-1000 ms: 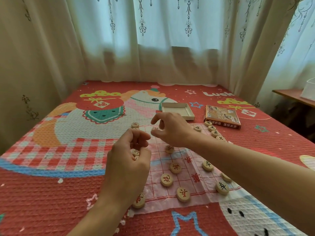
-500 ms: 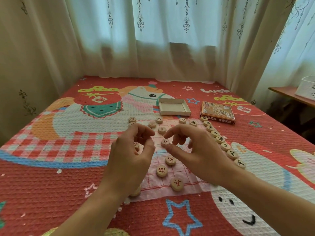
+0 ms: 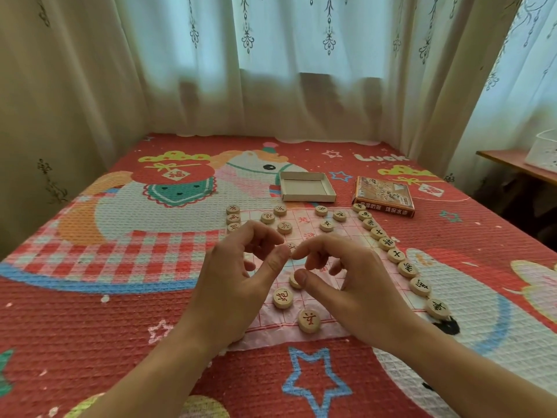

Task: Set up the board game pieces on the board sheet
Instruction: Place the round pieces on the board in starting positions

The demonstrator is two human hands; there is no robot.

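1. A thin pink plastic board sheet [image 3: 346,232] with a red grid lies flat on a red cartoon-print bed cover [image 3: 90,327].
2. Round pale wooden game pieces sit on and around the sheet. A curved row of black-marked discs [image 3: 395,255] runs along its right edge, three more [image 3: 233,218] stand at its far left corner, and two red-marked discs [image 3: 283,298] lie near the front edge.
3. The left hand [image 3: 241,282] hovers over the sheet's left half with fingers curled. Its palm is hidden, so whether it holds anything cannot be told.
4. The right hand [image 3: 355,285] hovers beside it, fingers loosely bent. Its thumb tip meets a partly hidden disc [image 3: 293,281] on the sheet, and I cannot tell whether it grips it.
5. Beyond the sheet lie an empty shallow cardboard tray [image 3: 307,188] and a brown printed box lid [image 3: 382,197].
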